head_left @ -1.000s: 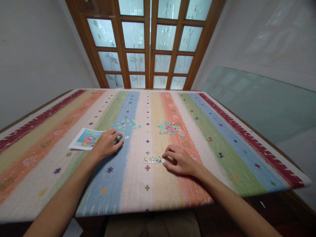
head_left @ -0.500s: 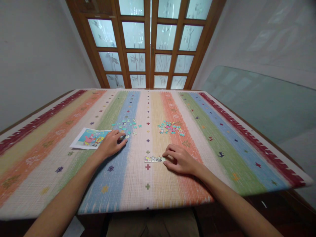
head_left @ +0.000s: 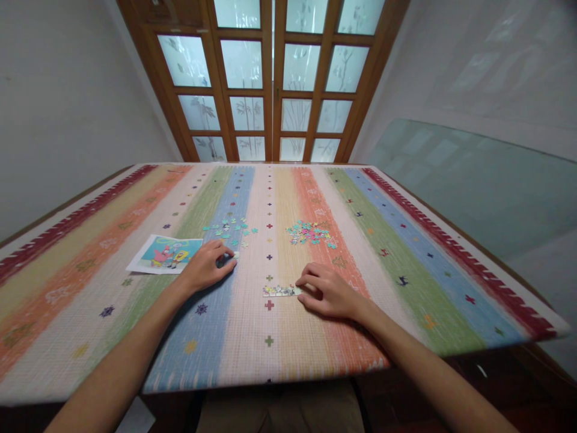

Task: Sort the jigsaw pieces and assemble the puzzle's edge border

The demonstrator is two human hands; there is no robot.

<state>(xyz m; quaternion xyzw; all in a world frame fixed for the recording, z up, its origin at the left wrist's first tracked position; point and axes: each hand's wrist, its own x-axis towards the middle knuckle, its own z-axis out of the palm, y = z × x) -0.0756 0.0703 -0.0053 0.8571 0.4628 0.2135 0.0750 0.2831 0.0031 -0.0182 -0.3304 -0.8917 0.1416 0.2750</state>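
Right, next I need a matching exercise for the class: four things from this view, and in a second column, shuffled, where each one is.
Things
1. Printed picture
2. Joined strip of puzzle pieces
3. Glazed doors
4. Pink-and-turquoise puzzle pieces

Places
A. Past the far edge of the tablecloth
B. Clustered beyond the right hand
C. Beside the left hand
D. Touching the right hand

Pairs: 1-C, 2-D, 3-A, 4-B
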